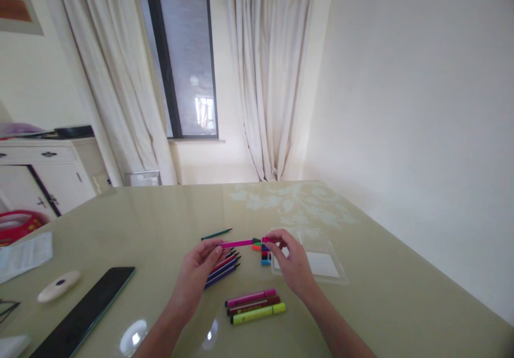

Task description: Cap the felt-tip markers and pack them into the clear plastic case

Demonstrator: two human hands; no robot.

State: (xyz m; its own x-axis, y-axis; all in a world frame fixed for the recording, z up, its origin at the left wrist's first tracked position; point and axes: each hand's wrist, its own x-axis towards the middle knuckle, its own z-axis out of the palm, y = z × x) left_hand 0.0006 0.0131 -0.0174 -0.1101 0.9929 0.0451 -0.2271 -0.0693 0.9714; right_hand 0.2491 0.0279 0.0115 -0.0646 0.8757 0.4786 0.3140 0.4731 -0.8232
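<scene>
My left hand [199, 264] pinches a pink felt-tip marker [240, 243] by its rear end, its dark tip bare and pointing right. A small gap away, my right hand [291, 259] pinches a pink marker cap [265, 240]. Several uncapped markers [223, 271] lie beside and partly behind my left hand, and a dark green marker [217, 234] lies beyond it. Several loose caps [265, 255] in mixed colours sit just left of my right hand, which partly covers them. Nearer to me are three capped markers: magenta [251, 298], dark red [254, 305] and yellow-green [258, 313].
A clear plastic case [341, 275] lies partly behind my right hand. To the left are a black tablet-like device [84, 312], a white oval object [59, 286], papers [26, 256] and a red container [24, 227]. The table [381, 304] meets a wall on the right.
</scene>
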